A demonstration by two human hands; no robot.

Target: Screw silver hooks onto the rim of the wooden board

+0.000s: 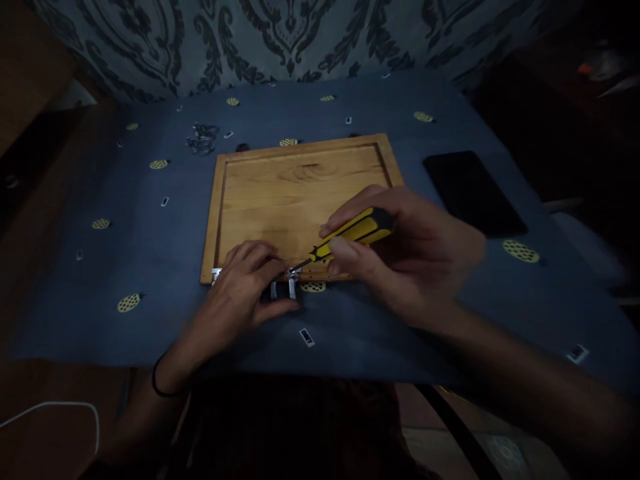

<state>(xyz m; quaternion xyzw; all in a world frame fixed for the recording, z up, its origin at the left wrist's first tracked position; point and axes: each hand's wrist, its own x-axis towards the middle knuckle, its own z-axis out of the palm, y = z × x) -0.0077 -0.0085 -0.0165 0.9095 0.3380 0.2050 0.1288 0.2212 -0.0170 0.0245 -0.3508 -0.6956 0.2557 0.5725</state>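
A wooden panel with a raised rim (pixel 300 193) lies on the blue cloth. My right hand (pixel 400 247) is closed round a yellow and black screwdriver (pixel 357 233), whose tip meets a shiny metal fitting (pixel 293 279) on the panel's near edge. My left hand (pixel 247 280) is bent over that same edge, thumb below and fingers above, holding the metal fitting from its left side. Another metal piece (pixel 216 275) sits at the panel's near left corner, partly behind my left hand. Small dark holes show along the near rim to the right of the fitting.
A small pile of metal pieces (pixel 203 138) lies beyond the panel at the left. To the right is a black phone-like object (pixel 474 192). The patterned blue cloth (pixel 165 267) covers the table, and a patterned fabric (pixel 290 40) rises behind it.
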